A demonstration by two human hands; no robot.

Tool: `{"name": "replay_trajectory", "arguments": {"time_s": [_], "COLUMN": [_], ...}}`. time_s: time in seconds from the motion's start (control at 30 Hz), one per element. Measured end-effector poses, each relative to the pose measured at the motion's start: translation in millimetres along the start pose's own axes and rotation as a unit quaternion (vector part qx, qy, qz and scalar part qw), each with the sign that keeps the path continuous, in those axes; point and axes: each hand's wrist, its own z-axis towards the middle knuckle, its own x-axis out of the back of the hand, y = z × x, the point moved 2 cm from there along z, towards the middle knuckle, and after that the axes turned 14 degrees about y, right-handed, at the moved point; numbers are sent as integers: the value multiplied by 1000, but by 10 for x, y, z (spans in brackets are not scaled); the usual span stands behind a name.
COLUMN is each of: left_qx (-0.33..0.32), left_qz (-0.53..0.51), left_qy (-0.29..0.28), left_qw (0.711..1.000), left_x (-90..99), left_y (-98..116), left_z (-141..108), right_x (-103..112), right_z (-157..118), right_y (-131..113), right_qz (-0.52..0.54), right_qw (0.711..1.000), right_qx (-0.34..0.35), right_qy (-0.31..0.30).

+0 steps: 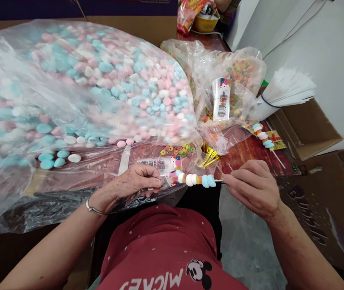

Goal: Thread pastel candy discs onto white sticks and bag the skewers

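Note:
A stick threaded with blue, white and pink candies and small rings (193, 180) lies level in front of the red shirt. My right hand (252, 187) pinches the bare white end of this candy stick. At its other end, my left hand (140, 180) has thumb and fingers closed on the edge of a clear printed wrapper (176, 164); the candy tip overlaps the wrapper's printed end. Just beyond are ring candies (178, 150) and a bunch of gold ties (210, 156). Loose blue and white candies (59, 162) sit on plastic left of my left hand.
A huge clear bag of pastel candies (105, 80) covers the left and middle. Behind on the right are a bag of ring candies (241, 70), stacked wrappers (221, 99), a finished-looking candy stick (262, 136), white sticks in a container (289, 88) and cardboard boxes (307, 125).

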Motion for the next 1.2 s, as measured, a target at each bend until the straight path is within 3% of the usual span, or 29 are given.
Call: {"name": "replay_trajectory", "arguments": {"time_s": [0.33,0.53,0.67,0.8,1.0,1.2], "left_qx": [-56,-88,-85,-101,-97,-131], "left_qz": [67,101,105,139,168,176], "left_qy": [-113,-66,-83,-88,-105,-38], "left_qw": [990,989,987,981,975,975], "left_x": [30,66,80,106,138,177], "left_y": [158,154,129,109,110,148], "left_z": [32,48,58,83,75,72], "right_x": [-144,-209,-200,-202,-237,-244], "right_z": [-12,-42,-52,-51,-63,-53], "right_y": [30,-3,-7,-4,-7,-10], "right_qz": [48,79,42,79,47,38], "right_qw": [994,989,996,992,996,996], "right_qx": [-95,-120,-82,-99,-72,-76], "right_qy": [-4,-25,-4,-28,2,10]}}
